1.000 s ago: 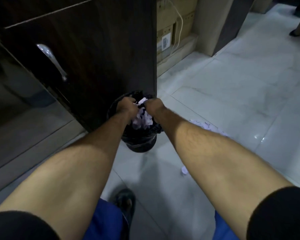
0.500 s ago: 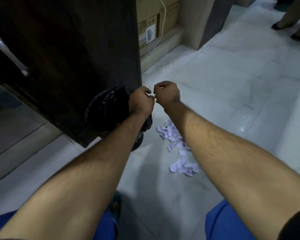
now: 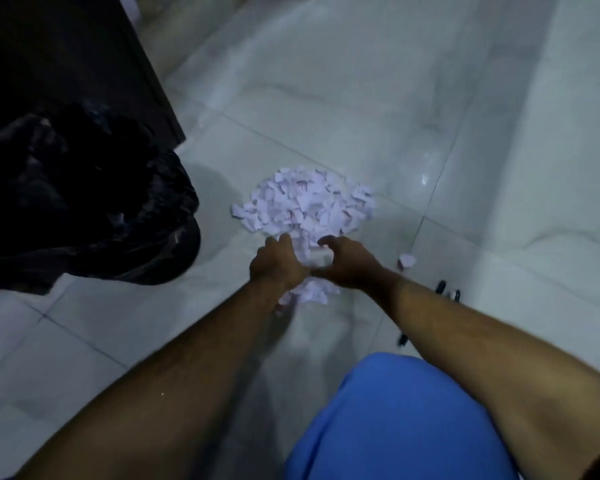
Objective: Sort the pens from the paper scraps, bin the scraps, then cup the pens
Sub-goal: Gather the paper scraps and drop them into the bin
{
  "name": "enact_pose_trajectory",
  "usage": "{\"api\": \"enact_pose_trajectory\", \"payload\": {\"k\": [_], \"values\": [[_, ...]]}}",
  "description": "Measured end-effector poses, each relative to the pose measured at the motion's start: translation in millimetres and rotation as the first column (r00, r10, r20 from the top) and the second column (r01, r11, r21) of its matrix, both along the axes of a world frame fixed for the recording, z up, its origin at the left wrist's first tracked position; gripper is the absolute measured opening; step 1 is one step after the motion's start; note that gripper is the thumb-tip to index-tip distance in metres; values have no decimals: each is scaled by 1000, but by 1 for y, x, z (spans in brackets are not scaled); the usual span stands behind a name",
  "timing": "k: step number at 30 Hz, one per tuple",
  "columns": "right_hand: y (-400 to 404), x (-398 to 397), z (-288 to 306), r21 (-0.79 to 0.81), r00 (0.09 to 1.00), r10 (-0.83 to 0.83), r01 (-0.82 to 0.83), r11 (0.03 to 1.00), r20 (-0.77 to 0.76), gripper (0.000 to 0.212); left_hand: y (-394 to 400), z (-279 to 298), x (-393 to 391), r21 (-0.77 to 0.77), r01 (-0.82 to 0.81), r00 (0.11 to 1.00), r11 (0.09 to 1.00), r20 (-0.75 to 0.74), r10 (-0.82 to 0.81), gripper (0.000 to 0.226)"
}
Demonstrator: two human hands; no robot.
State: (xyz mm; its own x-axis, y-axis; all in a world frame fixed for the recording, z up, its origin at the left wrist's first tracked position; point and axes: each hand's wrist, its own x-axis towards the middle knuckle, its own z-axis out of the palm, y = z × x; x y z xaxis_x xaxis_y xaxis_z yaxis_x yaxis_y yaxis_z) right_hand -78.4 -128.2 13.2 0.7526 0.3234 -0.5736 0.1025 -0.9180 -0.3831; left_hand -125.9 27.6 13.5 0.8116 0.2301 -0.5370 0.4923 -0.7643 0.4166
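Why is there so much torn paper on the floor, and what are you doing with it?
A person is crouching over a pile of paper scraps on the tiled floor. The left hand and right hand are cupped together at the near edge of the pile, gathering a bunch. A bin with a black bag stands just to the left. A stray scrap and some dark pens lie to the right.
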Motion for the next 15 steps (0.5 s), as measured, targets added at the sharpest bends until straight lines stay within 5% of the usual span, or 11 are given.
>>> {"api": "enact_pose_trajectory", "payload": {"k": [2,5,9,15], "values": [[-9,-24,-28,-93,981,188,-182,979,55,97,-4,-25,-22,102,61,995,993,-85,-52,90],[-14,-41,-50,-114,921,300,-280,953,248,93,-12,-56,-46,214,120,991,970,24,-128,74],[2,-30,-62,55,955,132,-152,987,264,56,-17,-68,-38,58,108,986,993,125,-114,52],[27,-4,-63,323,936,-238,148,935,259,14,-8,-62,0,-227,-220,926,949,258,276,19]]}}
